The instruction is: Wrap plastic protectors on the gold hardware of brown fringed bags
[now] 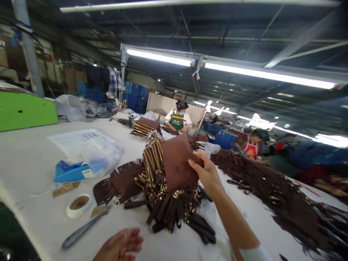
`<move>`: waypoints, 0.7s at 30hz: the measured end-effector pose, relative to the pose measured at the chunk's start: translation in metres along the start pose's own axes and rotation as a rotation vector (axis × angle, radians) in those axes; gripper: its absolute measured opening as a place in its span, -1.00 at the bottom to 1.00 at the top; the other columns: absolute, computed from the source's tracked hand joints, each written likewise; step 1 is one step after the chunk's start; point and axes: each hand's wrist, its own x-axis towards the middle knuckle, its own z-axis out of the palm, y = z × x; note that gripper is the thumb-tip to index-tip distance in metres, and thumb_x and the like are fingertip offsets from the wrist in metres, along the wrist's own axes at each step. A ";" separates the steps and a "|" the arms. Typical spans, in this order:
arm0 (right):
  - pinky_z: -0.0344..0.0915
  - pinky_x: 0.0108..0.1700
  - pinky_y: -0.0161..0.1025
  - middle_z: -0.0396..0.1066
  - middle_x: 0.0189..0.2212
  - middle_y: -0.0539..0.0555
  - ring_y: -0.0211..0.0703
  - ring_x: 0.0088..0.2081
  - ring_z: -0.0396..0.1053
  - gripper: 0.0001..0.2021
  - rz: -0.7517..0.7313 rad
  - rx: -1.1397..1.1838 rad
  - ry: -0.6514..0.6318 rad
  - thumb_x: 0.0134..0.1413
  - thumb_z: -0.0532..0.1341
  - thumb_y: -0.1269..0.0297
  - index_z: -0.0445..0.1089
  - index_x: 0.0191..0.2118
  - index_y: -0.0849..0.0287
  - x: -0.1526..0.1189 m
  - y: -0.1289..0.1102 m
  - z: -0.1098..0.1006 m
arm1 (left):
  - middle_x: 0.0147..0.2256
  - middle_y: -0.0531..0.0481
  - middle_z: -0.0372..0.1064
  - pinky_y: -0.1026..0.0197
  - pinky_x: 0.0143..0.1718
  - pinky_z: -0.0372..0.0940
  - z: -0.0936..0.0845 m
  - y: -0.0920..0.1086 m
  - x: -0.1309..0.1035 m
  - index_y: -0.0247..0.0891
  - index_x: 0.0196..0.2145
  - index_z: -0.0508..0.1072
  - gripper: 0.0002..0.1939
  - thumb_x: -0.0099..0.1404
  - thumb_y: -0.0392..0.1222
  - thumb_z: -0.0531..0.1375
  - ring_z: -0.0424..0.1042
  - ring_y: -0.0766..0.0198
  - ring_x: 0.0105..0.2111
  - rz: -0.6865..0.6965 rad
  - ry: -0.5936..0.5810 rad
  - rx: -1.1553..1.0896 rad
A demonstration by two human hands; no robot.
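Observation:
A stack of brown leather pouches (179, 163) with gold zippers, clasps and dark straps stands mid-table. My right hand (205, 172) grips the right edge of the top pouch between thumb and fingers. My left hand (122, 244) is low in the view, slightly blurred, its fingers apart and nothing in it. Left of the stack lies a fringed brown leather piece (122, 181). A metal tool with a grey handle (84, 229) lies near a roll of white tape (78, 205).
A blue tape dispenser (72, 171) and plastic bags (100, 148) are on the left of the white table (24, 156). Fringed brown leather pieces (258, 185) spread along the right. A person in a green apron (177, 120) sits beyond; other people are at right.

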 end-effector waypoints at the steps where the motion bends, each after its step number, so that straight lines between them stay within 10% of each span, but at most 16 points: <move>1: 0.32 -0.21 -0.26 0.46 -0.25 0.05 -0.10 -0.24 0.40 -0.68 0.054 0.160 -0.052 0.07 0.22 0.11 0.36 -0.10 0.16 -0.019 -0.006 -0.001 | 0.05 -0.21 0.41 0.01 0.03 0.38 0.001 0.011 0.002 -0.22 0.05 0.39 -0.42 0.29 0.27 0.11 0.37 -0.02 0.07 0.067 -0.054 -0.074; 5: 0.33 -0.32 -0.30 0.50 -0.25 0.02 -0.15 -0.33 0.44 -0.67 0.422 0.620 -0.171 0.04 0.30 0.13 0.32 -0.08 0.07 -0.100 0.004 0.002 | 0.11 -0.23 0.36 -0.04 0.04 0.37 0.014 0.031 -0.001 -0.26 0.10 0.38 -0.40 0.33 0.24 0.07 0.35 -0.07 0.10 0.282 -0.397 -0.495; 10: 0.38 -0.18 -0.27 0.54 -0.19 0.02 -0.13 -0.22 0.49 -0.56 0.842 0.868 0.009 -0.13 0.44 0.17 0.40 -0.09 0.09 -0.205 0.073 0.026 | -0.14 -0.14 0.55 0.13 -0.14 0.50 0.011 -0.010 -0.013 -0.31 -0.06 0.50 -0.77 0.31 -0.34 0.21 0.55 0.11 -0.20 0.211 0.042 -0.578; 13: 0.37 -0.02 -0.18 0.53 -0.11 0.07 -0.09 -0.10 0.48 -0.53 1.055 1.012 0.142 -0.07 0.40 0.04 0.43 -0.03 0.12 -0.270 0.095 0.041 | -0.13 -0.13 0.55 0.09 -0.14 0.52 0.002 -0.045 -0.025 -0.30 -0.02 0.49 -0.72 0.33 -0.39 0.16 0.56 0.12 -0.21 0.194 0.117 -0.564; 21: 0.28 0.12 0.01 0.50 -0.05 0.18 0.07 -0.04 0.45 -0.37 0.996 1.055 -0.233 -0.16 0.46 0.23 0.37 0.10 0.23 -0.360 0.038 0.039 | 0.10 -0.07 0.39 -0.02 -0.02 0.47 0.002 -0.064 -0.090 -0.08 0.18 0.33 -0.55 0.36 -0.34 0.13 0.42 -0.01 0.05 0.127 0.161 -0.496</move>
